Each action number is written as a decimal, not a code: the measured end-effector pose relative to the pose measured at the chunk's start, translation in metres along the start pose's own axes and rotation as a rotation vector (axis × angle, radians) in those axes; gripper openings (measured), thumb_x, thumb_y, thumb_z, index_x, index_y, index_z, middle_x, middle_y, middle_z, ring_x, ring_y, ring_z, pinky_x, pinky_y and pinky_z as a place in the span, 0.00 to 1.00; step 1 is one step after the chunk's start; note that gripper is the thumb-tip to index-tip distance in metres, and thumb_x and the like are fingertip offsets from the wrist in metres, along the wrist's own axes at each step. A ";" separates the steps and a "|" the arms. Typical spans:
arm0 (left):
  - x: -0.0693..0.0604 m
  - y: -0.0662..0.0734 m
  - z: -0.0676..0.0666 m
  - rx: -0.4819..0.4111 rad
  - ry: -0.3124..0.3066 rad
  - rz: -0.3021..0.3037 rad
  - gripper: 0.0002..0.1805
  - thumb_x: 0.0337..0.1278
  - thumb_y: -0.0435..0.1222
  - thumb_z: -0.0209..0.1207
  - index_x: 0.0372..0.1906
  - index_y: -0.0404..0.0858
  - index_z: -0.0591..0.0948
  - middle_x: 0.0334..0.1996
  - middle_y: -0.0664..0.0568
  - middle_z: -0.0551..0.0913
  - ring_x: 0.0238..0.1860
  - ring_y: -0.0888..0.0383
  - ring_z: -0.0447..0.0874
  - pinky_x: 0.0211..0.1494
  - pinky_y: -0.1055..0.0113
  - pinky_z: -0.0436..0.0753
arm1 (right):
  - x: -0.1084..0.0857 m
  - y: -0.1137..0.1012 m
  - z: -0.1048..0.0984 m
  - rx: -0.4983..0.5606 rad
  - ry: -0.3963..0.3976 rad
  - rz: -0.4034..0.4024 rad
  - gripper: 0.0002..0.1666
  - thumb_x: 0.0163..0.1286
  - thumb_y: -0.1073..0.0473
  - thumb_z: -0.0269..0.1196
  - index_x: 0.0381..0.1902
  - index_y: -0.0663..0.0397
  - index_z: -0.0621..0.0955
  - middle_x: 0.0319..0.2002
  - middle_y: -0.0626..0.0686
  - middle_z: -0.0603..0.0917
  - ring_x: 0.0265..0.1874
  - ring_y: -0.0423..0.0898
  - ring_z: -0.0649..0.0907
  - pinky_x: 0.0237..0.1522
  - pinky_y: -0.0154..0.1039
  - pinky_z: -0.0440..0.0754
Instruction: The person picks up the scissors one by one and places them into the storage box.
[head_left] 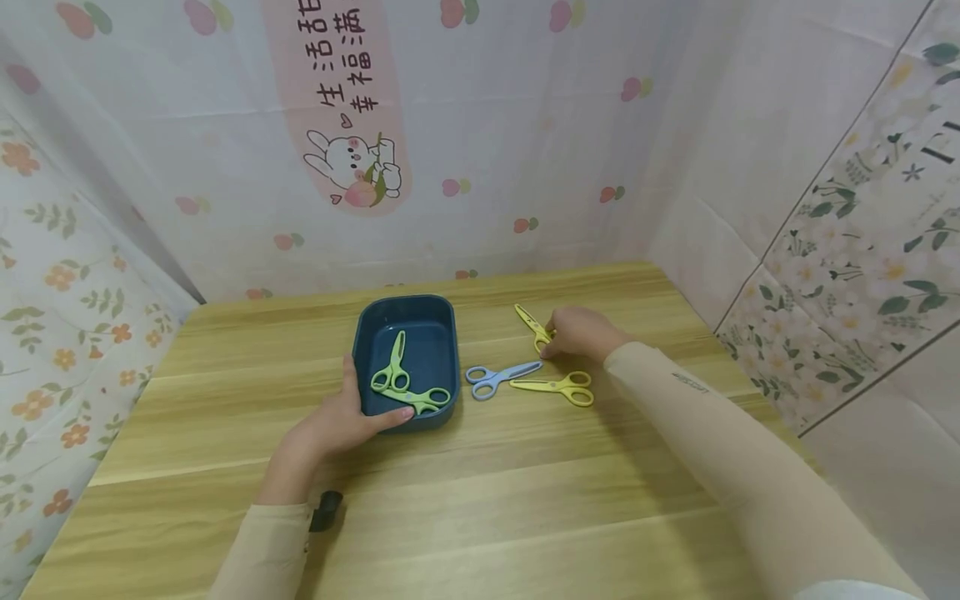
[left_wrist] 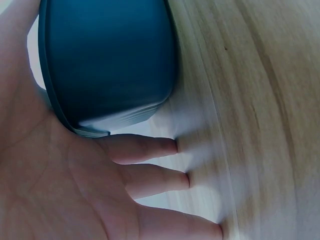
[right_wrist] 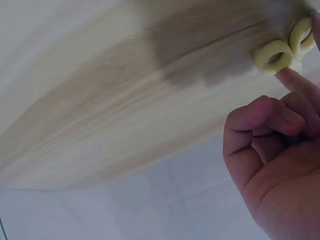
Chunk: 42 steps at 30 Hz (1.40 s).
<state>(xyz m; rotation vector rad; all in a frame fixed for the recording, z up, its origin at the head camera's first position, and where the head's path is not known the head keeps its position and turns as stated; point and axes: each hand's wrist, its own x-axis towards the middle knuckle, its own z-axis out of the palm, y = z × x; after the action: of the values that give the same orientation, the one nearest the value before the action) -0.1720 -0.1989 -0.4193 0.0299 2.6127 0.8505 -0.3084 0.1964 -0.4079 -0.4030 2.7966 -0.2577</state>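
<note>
My left hand (head_left: 337, 421) braces the near left corner of a dark blue box (head_left: 456, 358), thumb along the rim. In the left wrist view, straight fingers (left_wrist: 145, 149) stand beside the box (left_wrist: 110, 55), tips on the table. Two green scissors (head_left: 397, 362) (head_left: 411, 398) lie inside, overlapping. Right of the box, my right hand (head_left: 585, 333) pinches the handles of yellow scissors (head_left: 529, 321). Its other fingers curl in the right wrist view, where the hand (right_wrist: 280, 145) touches the yellow handle rings (right_wrist: 274, 57). Blue scissors (head_left: 491, 377) and another yellow pair (head_left: 573, 387) lie nearer me.
The wooden table (head_left: 480, 517) meets a printed curtain (head_left: 480, 133) at the back, with more printed cloth (head_left: 847, 250) on the right and flowered cloth (head_left: 60, 333) on the left. A black strap (head_left: 326, 510) hangs by my left sleeve.
</note>
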 end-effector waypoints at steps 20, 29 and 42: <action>0.000 -0.001 0.001 -0.004 0.006 -0.009 0.85 0.52 0.77 0.63 0.80 0.32 0.17 0.78 0.16 0.55 0.78 0.24 0.64 0.76 0.33 0.70 | 0.011 -0.010 -0.002 0.071 -0.011 -0.006 0.27 0.60 0.48 0.79 0.18 0.47 0.73 0.19 0.44 0.69 0.22 0.43 0.68 0.27 0.39 0.66; -0.001 0.000 0.003 -0.022 0.004 -0.016 0.85 0.52 0.77 0.63 0.81 0.33 0.17 0.79 0.17 0.55 0.78 0.24 0.64 0.77 0.32 0.70 | 0.017 -0.008 0.003 0.043 -0.020 0.004 0.24 0.60 0.51 0.79 0.19 0.50 0.75 0.18 0.44 0.70 0.22 0.43 0.70 0.27 0.38 0.69; 0.000 0.001 0.001 -0.003 0.009 -0.020 0.85 0.51 0.78 0.62 0.81 0.33 0.17 0.79 0.16 0.56 0.78 0.24 0.65 0.76 0.32 0.70 | 0.014 -0.006 -0.001 0.046 -0.041 -0.062 0.24 0.60 0.51 0.80 0.19 0.49 0.75 0.18 0.44 0.70 0.21 0.43 0.70 0.26 0.36 0.67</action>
<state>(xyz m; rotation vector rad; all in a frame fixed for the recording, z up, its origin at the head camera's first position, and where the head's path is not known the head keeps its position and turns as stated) -0.1720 -0.1973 -0.4191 -0.0010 2.6155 0.8495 -0.3200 0.1863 -0.4096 -0.4795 2.7361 -0.3235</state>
